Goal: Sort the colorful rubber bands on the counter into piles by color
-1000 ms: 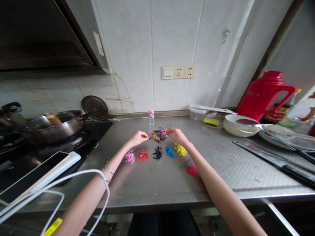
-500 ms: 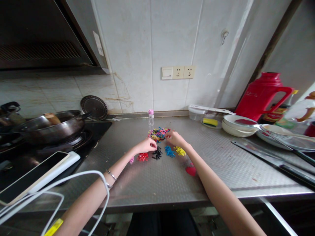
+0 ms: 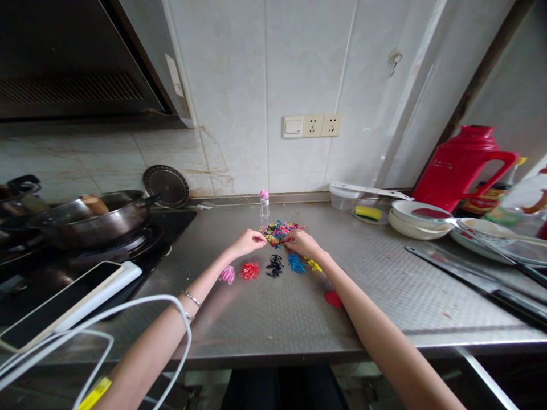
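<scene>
Tiled wall fills the back, and the steel surface runs beneath it from the stove to a red thermos. My left hand has just left the black pile for the left edge of the mixed heap, and my right hand has dipped slightly at its right edge, so both are now occupied there, near the wall. Nearer me lie smaller piles: pink, red, black, blue, and yellow, part-hidden by my right wrist. Whether either grip is closed on a loop, I cannot tell.
</scene>
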`<state>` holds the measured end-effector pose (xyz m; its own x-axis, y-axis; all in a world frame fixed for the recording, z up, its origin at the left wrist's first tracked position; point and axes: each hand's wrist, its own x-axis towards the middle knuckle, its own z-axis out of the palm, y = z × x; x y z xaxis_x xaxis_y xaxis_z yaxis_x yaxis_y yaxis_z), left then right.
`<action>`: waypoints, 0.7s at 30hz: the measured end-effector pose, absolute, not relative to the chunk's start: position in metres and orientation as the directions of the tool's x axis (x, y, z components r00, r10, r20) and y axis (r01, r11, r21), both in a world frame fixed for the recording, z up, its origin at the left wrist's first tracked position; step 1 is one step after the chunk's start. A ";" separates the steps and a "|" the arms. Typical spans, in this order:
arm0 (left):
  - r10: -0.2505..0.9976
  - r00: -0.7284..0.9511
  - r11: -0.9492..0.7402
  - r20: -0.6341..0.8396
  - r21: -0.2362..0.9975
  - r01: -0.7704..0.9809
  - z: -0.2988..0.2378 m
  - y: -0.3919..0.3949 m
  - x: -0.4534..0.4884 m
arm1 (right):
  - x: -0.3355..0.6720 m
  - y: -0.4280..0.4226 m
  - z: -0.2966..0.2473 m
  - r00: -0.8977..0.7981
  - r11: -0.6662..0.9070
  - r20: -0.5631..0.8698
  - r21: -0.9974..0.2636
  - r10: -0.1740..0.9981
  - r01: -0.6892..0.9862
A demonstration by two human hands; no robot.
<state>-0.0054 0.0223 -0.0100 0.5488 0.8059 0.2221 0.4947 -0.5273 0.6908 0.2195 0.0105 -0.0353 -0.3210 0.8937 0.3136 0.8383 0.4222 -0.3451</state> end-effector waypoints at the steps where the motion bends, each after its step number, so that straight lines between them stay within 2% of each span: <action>1: 0.823 0.522 -0.510 0.224 0.696 0.505 -0.010 0.025 -0.008 | 0.219 0.011 -0.035 -0.314 0.419 0.320 -0.343 0.894 0.841; 9: 0.878 0.423 -0.447 0.226 0.706 0.550 -0.016 0.040 -0.022 | 0.227 0.006 -0.014 -0.289 0.457 0.414 -0.397 0.863 0.796; 13: 0.890 0.394 -0.439 0.231 0.668 0.600 -0.024 0.050 -0.032 | 0.220 0.005 -0.002 -0.348 0.525 0.432 -0.409 0.832 0.747; 17: 0.885 0.401 -0.461 0.236 0.563 0.686 -0.031 0.057 -0.042 | 0.206 0.002 0.004 -0.522 0.621 0.337 -0.417 0.784 0.664; 21: 0.875 0.433 -0.481 0.215 0.484 0.731 -0.034 0.057 -0.047 | 0.200 -0.004 0.002 -0.647 0.656 0.214 -0.475 0.732 0.586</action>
